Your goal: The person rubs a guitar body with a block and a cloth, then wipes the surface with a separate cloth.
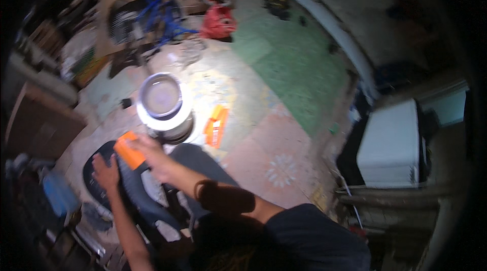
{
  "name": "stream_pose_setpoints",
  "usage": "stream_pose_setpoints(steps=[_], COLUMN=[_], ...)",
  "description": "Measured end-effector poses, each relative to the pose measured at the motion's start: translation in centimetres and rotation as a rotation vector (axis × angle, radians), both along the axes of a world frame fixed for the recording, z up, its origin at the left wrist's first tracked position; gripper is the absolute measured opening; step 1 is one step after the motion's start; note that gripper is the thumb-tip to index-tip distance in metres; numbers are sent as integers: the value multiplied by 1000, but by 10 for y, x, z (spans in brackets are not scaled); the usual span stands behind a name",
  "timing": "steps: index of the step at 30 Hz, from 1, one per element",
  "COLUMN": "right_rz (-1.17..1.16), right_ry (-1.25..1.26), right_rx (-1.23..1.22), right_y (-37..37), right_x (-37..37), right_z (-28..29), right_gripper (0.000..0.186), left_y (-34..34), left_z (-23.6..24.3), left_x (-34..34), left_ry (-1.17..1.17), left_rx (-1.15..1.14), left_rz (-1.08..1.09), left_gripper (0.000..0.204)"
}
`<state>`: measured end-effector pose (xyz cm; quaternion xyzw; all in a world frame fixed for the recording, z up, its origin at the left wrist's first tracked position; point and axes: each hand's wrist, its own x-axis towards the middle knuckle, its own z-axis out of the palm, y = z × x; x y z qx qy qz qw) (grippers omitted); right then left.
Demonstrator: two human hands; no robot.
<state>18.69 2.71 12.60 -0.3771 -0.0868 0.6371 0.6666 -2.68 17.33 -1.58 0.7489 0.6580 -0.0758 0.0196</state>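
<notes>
1. We are seeing the right hand left of the frame's centre, its fingers curling over an orange block; it is gripping this block, which is slanting toward the upper left.
2. We are finding the left hand just left of the block, its fingers spreading apart and holding nothing that we can make out. It is lying over a black rounded object, though we cannot tell whether the palm is pressing on it.
3. We are noticing a purplish basin above the right hand, sitting in a white ring; the block is standing near the ring, to its lower left.
4. We are seeing an orange box lying on the tiled floor, right of the basin and apart from it.
5. We are seeing a grey-clad knee bordering the right forearm on its upper side.
6. We are following the floor rightward to a white box, with green flooring stretching across the upper middle.
7. At upper left, blue tubing and a red bag are edging the floor; a brown box is bounding the far left.
</notes>
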Motion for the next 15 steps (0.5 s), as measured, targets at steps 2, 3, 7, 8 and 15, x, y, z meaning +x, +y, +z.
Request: stream_pose_setpoints(steps=[2, 3, 7, 8, 15], right_rz=[-11, -10, 12, 4, 27], right_ry=[26, 63, 143, 152, 159], right_rx=[-55, -1, -10, 6, 18], right_y=[-5, -6, -9, -9, -6], right_x=[4, 9, 13, 13, 1], right_z=[8, -2, 18, 17, 21], right_gripper=[53, 49, 38, 35, 30], left_y=[-4, -4, 5, 6, -2], left_z=[-9, -6, -3, -5, 13], left_x=[-8, -12, -52, -58, -18], left_ry=[-39, -47, -88, -142, -216], left_rx=[-9, 3, 50, 43, 54], left_rz=[59, 78, 194, 197, 42], left_gripper=[81, 82, 84, 85, 91])
